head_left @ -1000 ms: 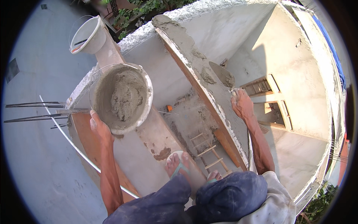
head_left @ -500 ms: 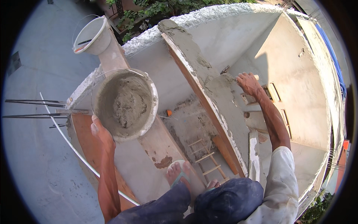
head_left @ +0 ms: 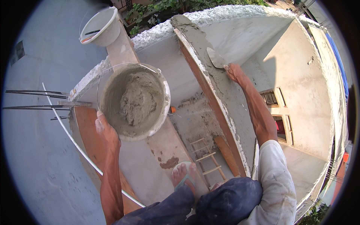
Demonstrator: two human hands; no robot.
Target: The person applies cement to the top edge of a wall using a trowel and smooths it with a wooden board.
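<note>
My left hand [head_left: 107, 129] grips the near left rim of a bucket [head_left: 167, 105] with a thin wire handle. Grey wet mortar [head_left: 137, 99] fills part of that bucket, heaped in the middle. My right hand [head_left: 233, 71] is closed around the handle of a trowel [head_left: 215, 58]. Its pale blade lies against a layer of mortar [head_left: 193, 36] on top of a narrow beam, edged on its left by a wooden board [head_left: 213, 101]. Mortar covers the beam from its far end toward me.
A second white bucket [head_left: 108, 32], with tools inside, stands on the far end of a plank [head_left: 168, 144]. My sandalled foot [head_left: 183, 176] rests on this plank. Far below are a wooden ladder [head_left: 210, 157] and floor. Dark rebar [head_left: 35, 93] juts out at left beside a white pipe [head_left: 71, 138].
My right hand has moved farther away and left along the beam, bringing the trowel blade onto the mortar. My left hand keeps its grip on the bucket. The whole view has shifted slightly.
</note>
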